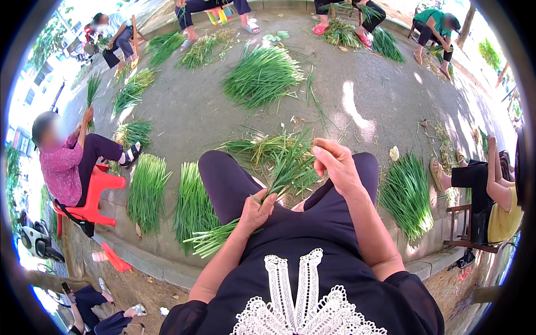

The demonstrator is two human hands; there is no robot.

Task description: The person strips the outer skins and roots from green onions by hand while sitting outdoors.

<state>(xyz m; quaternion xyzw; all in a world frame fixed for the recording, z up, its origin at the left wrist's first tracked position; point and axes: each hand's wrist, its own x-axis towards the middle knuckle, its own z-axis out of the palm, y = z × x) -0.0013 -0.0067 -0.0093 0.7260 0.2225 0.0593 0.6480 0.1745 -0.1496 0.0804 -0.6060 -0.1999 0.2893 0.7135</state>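
My left hand grips a bunch of long green chives over my lap, white stalk ends pointing down to the left and leaf tips fanning up to the right. My right hand hovers at the leaf tips with fingers pinched on a thin strand. Both hands sit above my knees in dark trousers. A loose heap of chives and trimmings lies on the ground just past my knees.
Neat chive piles lie at left, right and farther off. A person on a red stool sits left, another on a wooden stool right, several more across the pavement. A kerb edge runs below.
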